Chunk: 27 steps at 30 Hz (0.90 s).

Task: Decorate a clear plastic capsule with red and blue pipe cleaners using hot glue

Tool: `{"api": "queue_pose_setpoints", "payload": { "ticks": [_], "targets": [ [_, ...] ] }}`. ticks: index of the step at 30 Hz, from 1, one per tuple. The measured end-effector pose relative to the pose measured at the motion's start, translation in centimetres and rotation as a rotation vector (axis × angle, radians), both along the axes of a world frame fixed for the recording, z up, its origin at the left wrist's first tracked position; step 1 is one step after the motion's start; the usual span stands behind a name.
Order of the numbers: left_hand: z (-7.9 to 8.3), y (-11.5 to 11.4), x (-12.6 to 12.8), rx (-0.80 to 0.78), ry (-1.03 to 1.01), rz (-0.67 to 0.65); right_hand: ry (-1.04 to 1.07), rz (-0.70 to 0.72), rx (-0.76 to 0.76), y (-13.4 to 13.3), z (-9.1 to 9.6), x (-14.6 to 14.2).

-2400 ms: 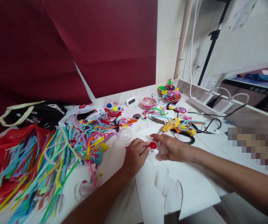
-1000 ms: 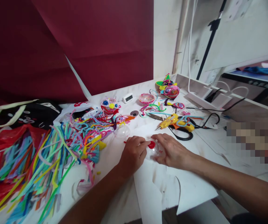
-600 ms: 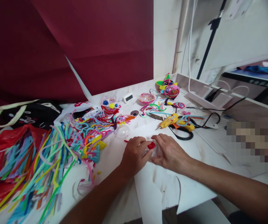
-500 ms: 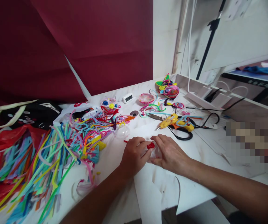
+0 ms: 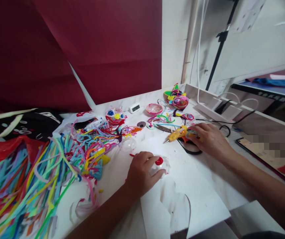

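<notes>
A clear plastic half-ball (image 5: pixel 166 166) with a coiled red pipe-cleaner disc (image 5: pixel 159 161) on it rests on the white paper. My left hand (image 5: pixel 142 171) pinches it from the left side, thumb in front and fingers behind. Farther right, my right hand (image 5: pixel 210 139) is on the handle of a yellow hot glue gun (image 5: pixel 177 134), fingers curled over it. The gun lies on the table, its metal nozzle pointing left; the handle is partly hidden by my fingers. Black-handled scissors (image 5: pixel 164 128) lie beneath the gun.
Pipe cleaners (image 5: pixel 58 172) cover the left side, with another clear half-ball (image 5: pixel 128 144) near them. Decorated balls (image 5: pixel 179 102), a pink-rimmed bowl (image 5: pixel 154 109) and a small digital clock (image 5: pixel 135 108) stand behind. A power strip (image 5: pixel 212 113) and a phone (image 5: pixel 269 159) are at right.
My right hand has left the half-ball and moved right and back onto the glue gun. My left hand stays on the half-ball, whose red disc now shows more fully.
</notes>
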<state>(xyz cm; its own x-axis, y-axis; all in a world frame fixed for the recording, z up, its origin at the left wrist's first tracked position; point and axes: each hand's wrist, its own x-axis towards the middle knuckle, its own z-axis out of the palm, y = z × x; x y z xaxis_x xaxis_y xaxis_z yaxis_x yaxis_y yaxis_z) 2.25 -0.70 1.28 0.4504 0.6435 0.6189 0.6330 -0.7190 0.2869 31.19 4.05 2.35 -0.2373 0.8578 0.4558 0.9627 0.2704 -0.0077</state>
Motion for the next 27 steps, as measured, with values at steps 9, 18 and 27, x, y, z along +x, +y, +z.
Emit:
{"api": "queue_pose_setpoints", "payload": {
  "ticks": [9, 18, 27],
  "targets": [
    [-0.1, -0.1, 0.0, -0.002, 0.027, 0.003, -0.090, -0.044, -0.049, 1.4, 0.8, 3.0],
    [0.2, 0.7, -0.4, 0.044, 0.061, -0.047, -0.062, 0.019, -0.123, -0.4, 1.1, 0.3],
    [0.7, 0.9, -0.8, 0.025, 0.100, -0.106, -0.076, -0.083, -0.371, 1.9, 0.9, -1.1]
  ]
}}
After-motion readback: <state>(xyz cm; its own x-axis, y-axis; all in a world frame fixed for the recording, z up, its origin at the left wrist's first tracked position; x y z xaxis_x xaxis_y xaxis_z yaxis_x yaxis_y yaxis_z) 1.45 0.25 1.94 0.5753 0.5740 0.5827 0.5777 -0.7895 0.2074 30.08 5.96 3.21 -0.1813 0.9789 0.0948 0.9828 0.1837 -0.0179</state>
